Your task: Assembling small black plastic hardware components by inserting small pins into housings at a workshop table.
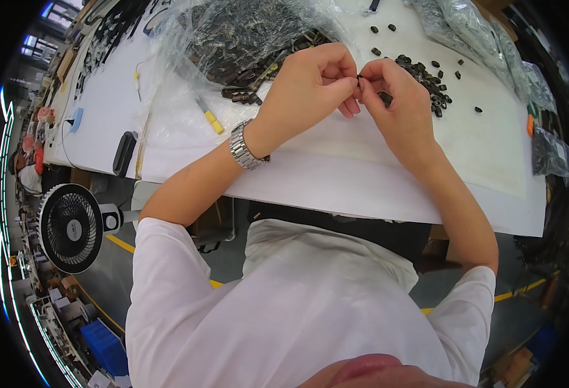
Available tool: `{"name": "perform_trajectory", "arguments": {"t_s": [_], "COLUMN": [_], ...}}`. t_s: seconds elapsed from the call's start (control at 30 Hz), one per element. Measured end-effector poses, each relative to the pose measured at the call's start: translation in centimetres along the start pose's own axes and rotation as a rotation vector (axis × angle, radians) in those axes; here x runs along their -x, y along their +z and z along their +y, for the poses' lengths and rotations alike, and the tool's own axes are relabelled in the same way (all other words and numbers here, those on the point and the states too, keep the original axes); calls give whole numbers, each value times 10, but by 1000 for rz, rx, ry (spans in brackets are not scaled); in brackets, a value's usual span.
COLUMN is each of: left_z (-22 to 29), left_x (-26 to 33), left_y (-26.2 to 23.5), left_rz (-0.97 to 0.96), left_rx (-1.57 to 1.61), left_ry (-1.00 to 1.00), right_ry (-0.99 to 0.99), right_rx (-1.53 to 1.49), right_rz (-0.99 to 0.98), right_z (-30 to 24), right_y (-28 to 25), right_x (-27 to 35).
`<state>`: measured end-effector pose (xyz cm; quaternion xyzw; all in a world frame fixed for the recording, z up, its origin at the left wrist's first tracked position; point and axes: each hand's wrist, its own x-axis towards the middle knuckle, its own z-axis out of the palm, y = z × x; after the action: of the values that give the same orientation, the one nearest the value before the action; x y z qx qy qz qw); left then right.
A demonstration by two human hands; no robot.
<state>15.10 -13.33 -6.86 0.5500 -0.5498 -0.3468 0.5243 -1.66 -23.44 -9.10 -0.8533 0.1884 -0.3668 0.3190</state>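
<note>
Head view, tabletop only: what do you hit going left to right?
Blue object at the table's left edge → black oblong device → yellow-handled tool → left hand → right hand → pile of small black parts → orange object at the right edge.

The tabletop (168, 84) is white and plain. The small part (360, 80) pinched between the left hand (310, 87) and the right hand (397, 97) is black, as are the loose pieces (430, 87) heaped just beyond them. The plastic bag (245, 32) is clear and glossy over dark contents. A tool handle (214, 123) is yellow. The wristwatch (244, 147) is silver metal. The shirt (297, 304) is plain white. The fan (71, 226) has a white rim and a black grille. The floor (113, 271) is grey with yellow lines (121, 244), and a crate (106, 346) is blue.
</note>
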Motion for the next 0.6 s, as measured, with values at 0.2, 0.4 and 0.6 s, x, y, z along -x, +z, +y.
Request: {"name": "perform_trajectory", "arguments": {"t_s": [0.2, 0.4, 0.6], "left_z": [-9, -3, 10], "left_x": [-9, -5, 1], "left_y": [-15, -25, -20], "left_rz": [-227, -316, -240], "left_rx": [669, 605, 455], "left_ry": [-183, -162, -98], "right_ry": [-266, -502, -465], "right_rx": [26, -18, -86], "right_rz": [164, 204, 211], "right_z": [-4, -6, -9], "right_y": [-6, -8, -11], "right_x": [-2, -3, -4]}}
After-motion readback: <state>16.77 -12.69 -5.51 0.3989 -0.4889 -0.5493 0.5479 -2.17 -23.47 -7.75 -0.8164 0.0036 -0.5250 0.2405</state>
